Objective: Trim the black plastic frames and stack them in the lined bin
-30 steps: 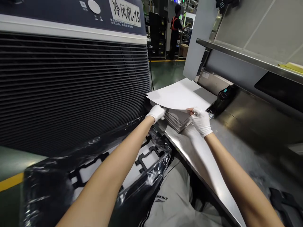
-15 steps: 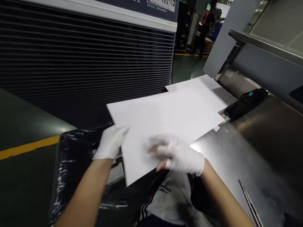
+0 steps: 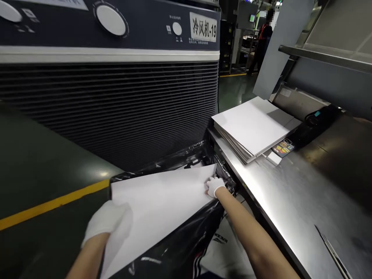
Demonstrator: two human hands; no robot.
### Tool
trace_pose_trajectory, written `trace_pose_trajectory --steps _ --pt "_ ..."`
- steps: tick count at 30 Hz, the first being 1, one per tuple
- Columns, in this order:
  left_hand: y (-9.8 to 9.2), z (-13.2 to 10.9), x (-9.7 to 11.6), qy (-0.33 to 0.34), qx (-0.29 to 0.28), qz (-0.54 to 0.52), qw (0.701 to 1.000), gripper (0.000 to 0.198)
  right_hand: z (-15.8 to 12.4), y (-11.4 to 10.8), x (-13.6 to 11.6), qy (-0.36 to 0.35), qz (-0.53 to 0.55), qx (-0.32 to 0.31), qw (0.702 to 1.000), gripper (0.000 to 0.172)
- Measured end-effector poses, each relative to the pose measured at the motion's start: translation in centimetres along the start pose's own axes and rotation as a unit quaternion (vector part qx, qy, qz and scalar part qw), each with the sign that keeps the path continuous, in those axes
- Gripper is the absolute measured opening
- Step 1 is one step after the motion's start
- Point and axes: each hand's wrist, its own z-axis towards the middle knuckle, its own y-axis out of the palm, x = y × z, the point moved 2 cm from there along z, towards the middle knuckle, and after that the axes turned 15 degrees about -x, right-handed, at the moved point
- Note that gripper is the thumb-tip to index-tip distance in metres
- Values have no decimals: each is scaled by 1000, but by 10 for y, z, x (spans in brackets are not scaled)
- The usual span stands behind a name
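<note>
A large white sheet [image 3: 162,197], slightly bowed, lies at the mouth of a bin lined with black plastic [image 3: 174,240]. My left hand [image 3: 106,219], in a white glove, is closed at the sheet's left edge, its fingertips a little blurred. At the right end, my right hand [image 3: 215,186] holds the near edge with bent fingers; its glove leaves some fingertips bare. Beyond it, a stack of white sheets [image 3: 252,124] rests on the steel table.
The steel table [image 3: 290,201] runs along the right, with tweezers [image 3: 333,250], a patterned phone-like object [image 3: 283,148] and a small white block [image 3: 273,158]. A louvred air cooler [image 3: 116,104] stands ahead. A person [image 3: 261,38] is in the background.
The white sheet has moved off the stack, left and down into the bin's mouth. My right hand has shifted to its right end; my left hand has moved down and left.
</note>
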Motion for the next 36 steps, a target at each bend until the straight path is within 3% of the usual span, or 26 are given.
trace_pose_trajectory --steps 3,6,12,14,17,20,24,28,32,36 --pt "23 -4 7 -60 -5 38 997 76 -8 7 9 25 26 28 999 34" --pt "46 -4 10 -69 1 44 997 72 -42 17 15 12 55 85 995 27" --pt "62 11 10 -73 36 62 995 57 -179 70 37 -57 138 143 978 23" --pt "62 14 9 -75 55 73 993 57 -229 91 56 -86 187 218 954 28" --pt "72 18 9 -60 63 93 992 58 -293 121 94 0 210 345 915 29" --pt "92 25 11 -25 32 125 991 59 -336 145 124 114 225 392 885 28" --pt "120 31 12 26 -11 199 980 68 -362 166 143 180 259 411 855 35" --pt "145 38 29 155 -74 275 946 56 -365 181 148 202 275 444 829 41" --pt "186 51 74 280 -164 309 894 59 -355 179 147 208 289 454 817 34" --pt "236 53 129 323 -232 327 857 74 -354 165 137 199 295 455 816 31"
